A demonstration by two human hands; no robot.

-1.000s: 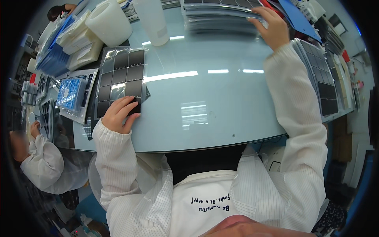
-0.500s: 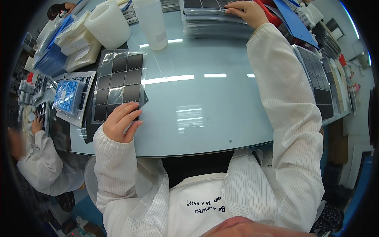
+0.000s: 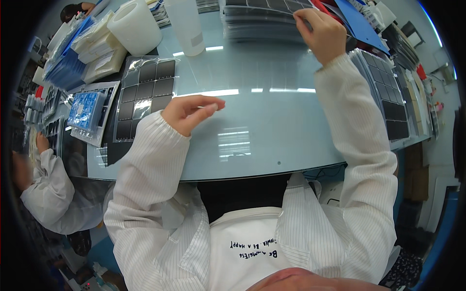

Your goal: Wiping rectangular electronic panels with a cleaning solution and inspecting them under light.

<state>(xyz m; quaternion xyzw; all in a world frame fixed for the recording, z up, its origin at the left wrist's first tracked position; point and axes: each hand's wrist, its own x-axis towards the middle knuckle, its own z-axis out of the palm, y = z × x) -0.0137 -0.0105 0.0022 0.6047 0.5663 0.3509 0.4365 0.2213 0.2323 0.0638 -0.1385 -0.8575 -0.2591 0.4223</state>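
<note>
At the far right of the table, my right hand (image 3: 322,35) is closed in a pinch at the near right corner of the top sheet on a thick stack of clear plastic sheets (image 3: 257,24). Dark rectangles in rows show on that top sheet. My left hand (image 3: 190,113) hovers over the glass tabletop, its fingers stretched forward, the thumb close below them and nothing seen between. Beside it, partly covered by the hand and sleeve, lies a clear sheet of dark rectangular panels (image 3: 146,89) on a black mat (image 3: 118,152).
A white roll (image 3: 137,29) and a tall translucent cup (image 3: 186,29) stand at the back left. Bagged packs (image 3: 99,56) and a blue packet (image 3: 85,110) lie left. More panel sheets (image 3: 386,85) and a blue folder (image 3: 361,24) occupy the right. A co-worker's sleeve (image 3: 48,194) shows far left.
My left hand has lifted off the panel sheet and moved right and farther over the table. My right hand has shifted right and slightly nearer, pinching the top sheet's corner.
</note>
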